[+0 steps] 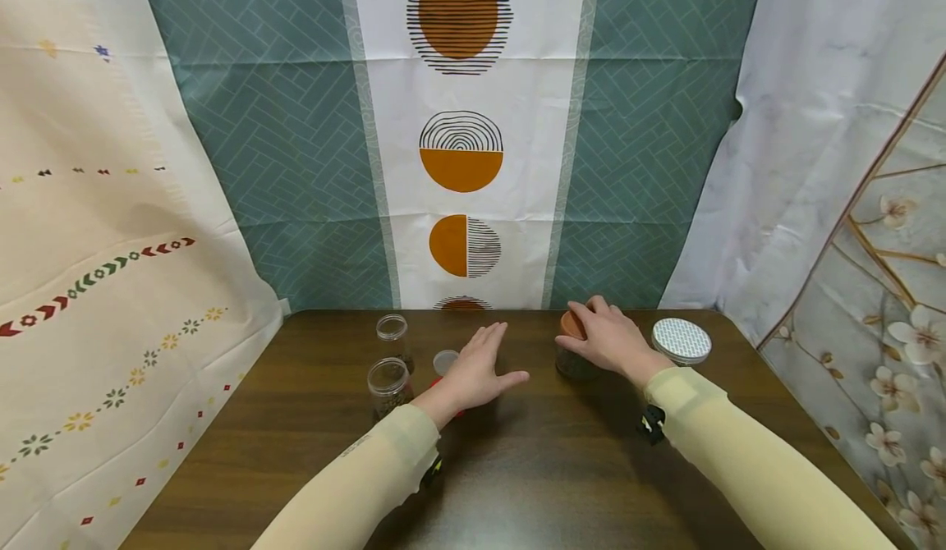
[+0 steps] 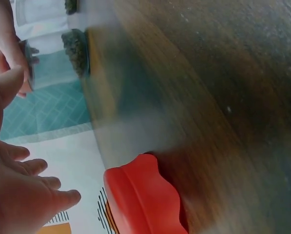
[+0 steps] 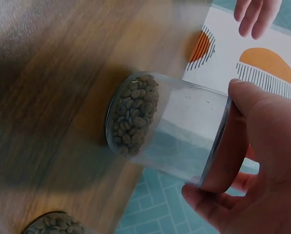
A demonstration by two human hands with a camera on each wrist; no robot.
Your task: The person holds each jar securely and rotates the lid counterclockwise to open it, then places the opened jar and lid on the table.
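The right hand (image 1: 602, 338) holds the reddish-brown lid (image 3: 227, 158) of a clear jar (image 3: 177, 129), thumb on one side and fingers curled round the other. The jar stands upright toward the far side of the bench (image 1: 517, 476), right of the middle, with a layer of small brown pellets (image 3: 134, 116) at its bottom and clear space above them; whether its base touches the wood I cannot tell. The left hand (image 1: 473, 373) is wide and holds nothing, its fingers stretched forward and its thumb spread toward the right hand. Close to it, partly hidden by it in the head view, is a red object (image 2: 144, 197) with a wavy edge; the left wrist view shows a gap between this and the fingers. A small pale round piece (image 1: 445, 361) shows just beyond the left wrist. Farther left, two more clear containers stand one behind the other, the near container (image 1: 388, 384) and the far container (image 1: 392, 335); what they contain is too small to make out. To the right of the right hand is a round white patterned lid (image 1: 681, 339). Both arms wear pale yellow sleeves (image 1: 369, 472), and a teal and white cloth (image 1: 643, 148) with orange and black circles hangs behind the bench.
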